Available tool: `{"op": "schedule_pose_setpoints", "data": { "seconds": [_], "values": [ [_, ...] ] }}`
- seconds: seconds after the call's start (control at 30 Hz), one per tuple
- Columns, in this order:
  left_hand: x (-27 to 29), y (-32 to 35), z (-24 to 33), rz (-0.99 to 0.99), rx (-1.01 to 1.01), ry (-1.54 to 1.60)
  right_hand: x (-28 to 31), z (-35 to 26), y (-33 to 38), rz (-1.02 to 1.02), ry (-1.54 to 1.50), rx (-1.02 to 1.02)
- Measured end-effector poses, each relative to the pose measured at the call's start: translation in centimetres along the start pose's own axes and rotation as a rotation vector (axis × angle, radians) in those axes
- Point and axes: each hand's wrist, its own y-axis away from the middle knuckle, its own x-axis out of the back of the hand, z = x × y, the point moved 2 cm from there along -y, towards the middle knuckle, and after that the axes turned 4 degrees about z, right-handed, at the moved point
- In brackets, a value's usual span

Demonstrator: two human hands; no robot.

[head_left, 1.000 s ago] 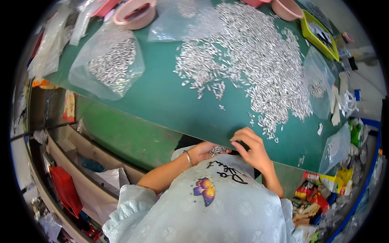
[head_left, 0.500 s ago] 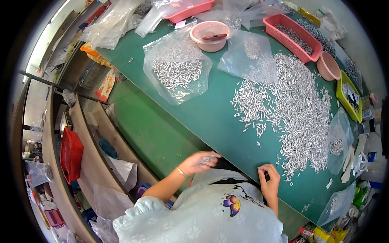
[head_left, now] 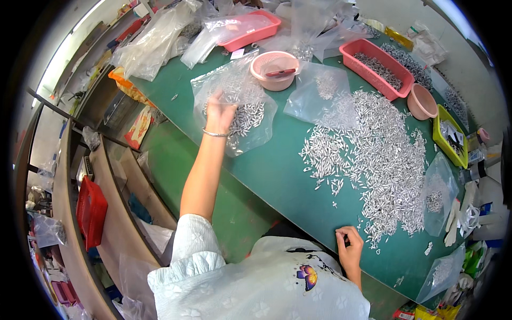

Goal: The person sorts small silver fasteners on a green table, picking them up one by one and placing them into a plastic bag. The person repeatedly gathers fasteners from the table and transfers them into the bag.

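**Green work table and what lies on it**

A green-topped table (head_left: 277, 170) is seen running from the upper left to the lower right of the frame. A wide heap of small silvery metal pieces (head_left: 373, 160) is spread across the centre right. A clear plastic bag (head_left: 240, 109) holding more such pieces is laid at upper centre-left. A round pink bowl (head_left: 274, 70) is set just beside it. Two pink trays (head_left: 376, 66) (head_left: 248, 29) are placed along the top, and a yellow-green tray (head_left: 450, 133) at the right edge.
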Motion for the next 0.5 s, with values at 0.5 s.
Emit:
{"op": "schedule_pose_setpoints", "data": {
  "seconds": [0.5],
  "values": [
    [-0.7, 16.8, -17.7, -0.537, -0.265, -1.156, 4.9, 1.2, -2.5, 0.42, 0.421, 0.035]
  ]
}}
